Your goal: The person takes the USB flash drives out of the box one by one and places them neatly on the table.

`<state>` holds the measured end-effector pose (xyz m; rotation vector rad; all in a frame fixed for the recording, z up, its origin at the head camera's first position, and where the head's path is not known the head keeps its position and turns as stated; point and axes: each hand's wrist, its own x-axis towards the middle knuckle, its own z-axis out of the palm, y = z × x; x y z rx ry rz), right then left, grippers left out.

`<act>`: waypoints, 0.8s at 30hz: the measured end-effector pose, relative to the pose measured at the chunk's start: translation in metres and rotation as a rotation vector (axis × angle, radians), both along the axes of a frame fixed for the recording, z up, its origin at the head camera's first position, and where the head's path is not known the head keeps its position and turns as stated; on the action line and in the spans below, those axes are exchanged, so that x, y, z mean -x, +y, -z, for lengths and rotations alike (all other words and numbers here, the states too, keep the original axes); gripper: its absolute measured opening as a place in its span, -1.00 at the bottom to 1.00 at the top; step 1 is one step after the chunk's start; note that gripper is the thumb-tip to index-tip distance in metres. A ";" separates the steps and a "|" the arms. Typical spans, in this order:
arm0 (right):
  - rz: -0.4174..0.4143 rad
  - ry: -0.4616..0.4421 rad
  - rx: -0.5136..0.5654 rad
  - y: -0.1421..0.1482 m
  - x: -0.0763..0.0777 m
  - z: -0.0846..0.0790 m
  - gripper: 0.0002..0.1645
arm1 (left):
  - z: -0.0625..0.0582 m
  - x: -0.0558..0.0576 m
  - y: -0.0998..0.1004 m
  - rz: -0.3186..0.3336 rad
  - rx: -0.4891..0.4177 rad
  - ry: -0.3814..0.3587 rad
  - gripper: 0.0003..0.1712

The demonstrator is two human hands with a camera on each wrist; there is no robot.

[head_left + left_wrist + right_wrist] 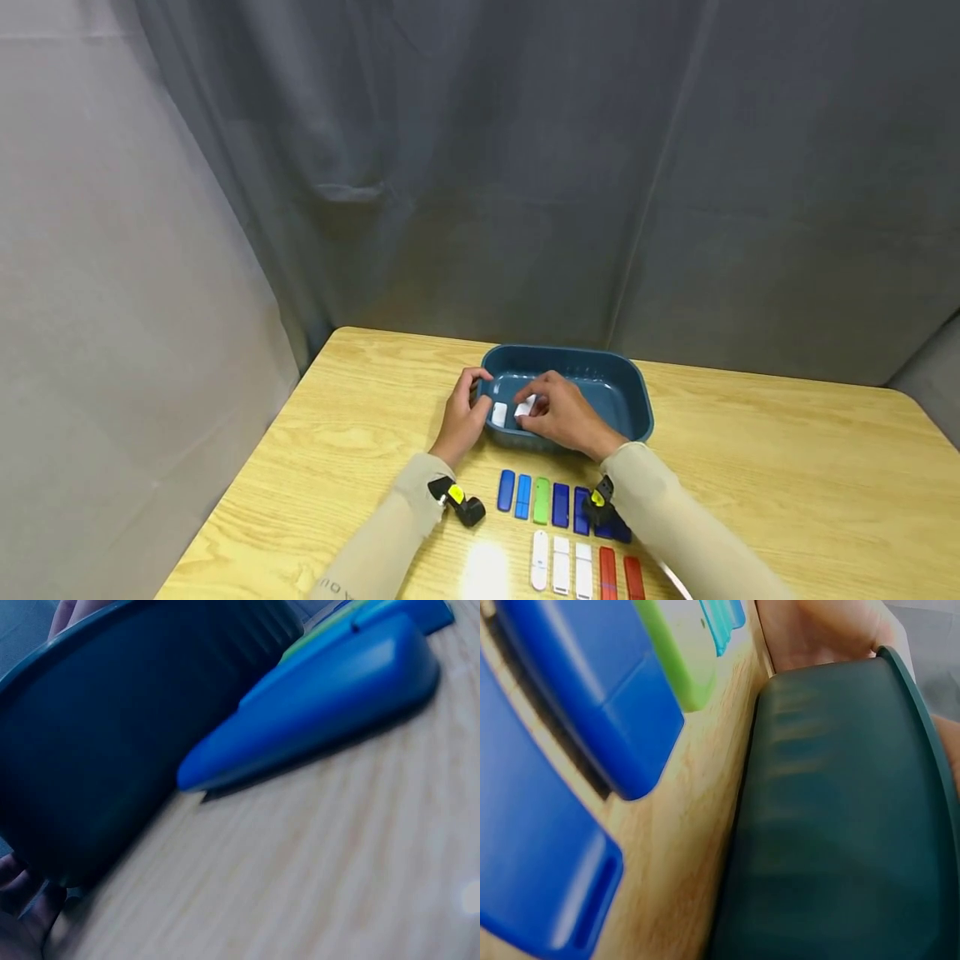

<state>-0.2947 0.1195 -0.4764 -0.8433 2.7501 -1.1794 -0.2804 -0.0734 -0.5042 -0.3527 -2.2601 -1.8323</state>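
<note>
A dark teal plastic basin [617,392] stands on the table, its near wall filling much of both wrist views. My left hand [459,417] grips its left end, fingers and thumb at the rim. Inside the basin, my right hand [564,414] pinches a white USB stick [526,406] between thumb and fingers. Another white USB stick [499,414] lies at the basin's left end. In front of the basin is a row of USB sticks: a blue one [506,490], a light blue one [522,497], a green one [542,500] and several dark blue ones [560,505].
Closer to me lies a second row, with white USB sticks [561,565] and red USB sticks [607,572]. The right forearm covers part of the rows. Wood-grain table [360,400] extends to both sides; a grey curtain [480,208] hangs behind it.
</note>
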 end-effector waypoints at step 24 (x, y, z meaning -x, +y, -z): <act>-0.034 0.214 -0.018 0.018 -0.042 -0.032 -0.77 | 0.034 0.016 0.003 -0.021 -0.003 0.005 -0.58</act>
